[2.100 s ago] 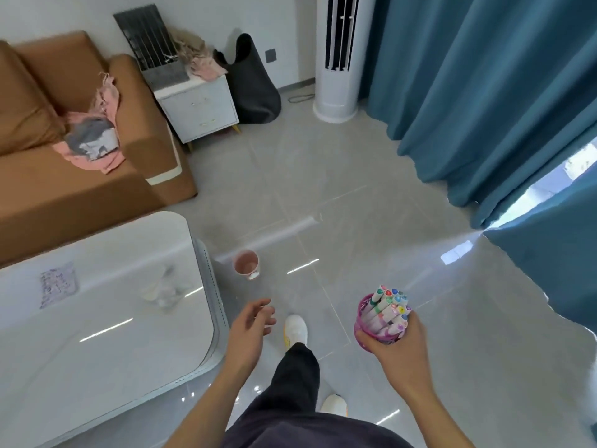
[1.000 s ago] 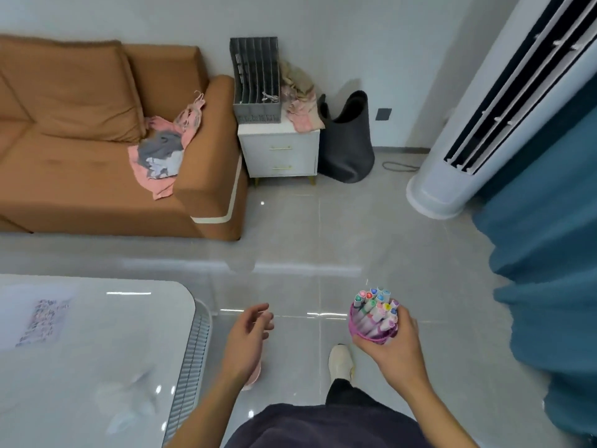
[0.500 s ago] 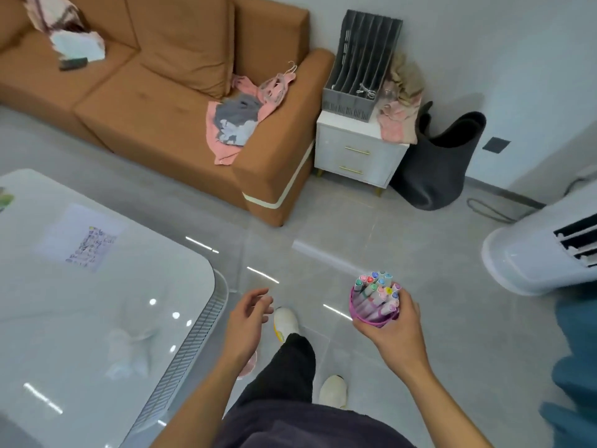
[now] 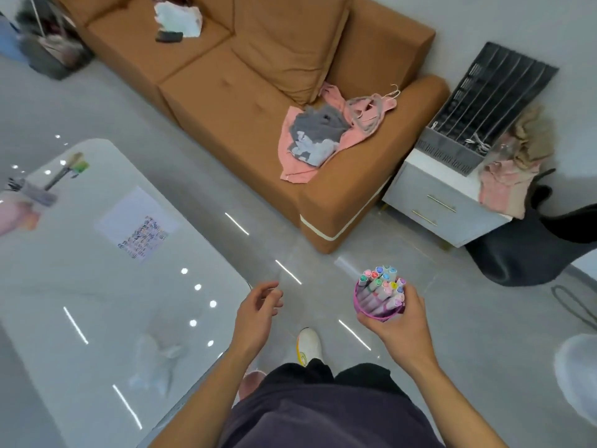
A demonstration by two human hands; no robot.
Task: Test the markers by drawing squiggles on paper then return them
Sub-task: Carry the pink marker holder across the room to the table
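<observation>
Above grey tiled floor [image 4: 491,331], right hand [image 4: 399,324] wrapped round pink round plastic cup [image 4: 378,313] packed w/ pastel colour-capped markers [image 4: 381,286], left hand [image 4: 256,313] empty, fingers loosely curled, glossy white bench [image 4: 97,302] just left of it, white paper sheet w/ squiggles [image 4: 137,223] on bench, well left & beyond left hand

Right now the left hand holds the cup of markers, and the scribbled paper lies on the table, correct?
No: the head view shows the right hand holding the cup of markers; the scribbled paper does lie on the table.
</observation>
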